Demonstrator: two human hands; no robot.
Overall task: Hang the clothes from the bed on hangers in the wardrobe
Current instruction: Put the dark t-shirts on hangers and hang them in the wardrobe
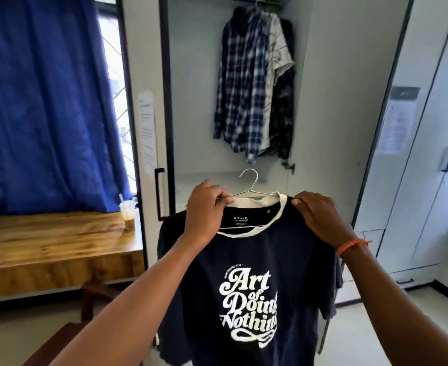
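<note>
Facing the open white wardrobe [323,88] at twelve o'clock, my left hand [207,207] and right hand [318,215] both pinch the navy printed T-shirt [257,299] on its thin wire hanger [249,180].

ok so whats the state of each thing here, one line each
navy t-shirt: on the wire hanger, held up, not yet hung
wire hanger: inside the collar, hook free
left hand: grips hanger and collar
right hand: pinches the shoulder
wardrobe door: open
plaid shirt: hanging on the rail
pale shirt: hanging beside it
plastic cup: upright on the wooden desk, partly full
blue curtain: mostly drawn
</note>
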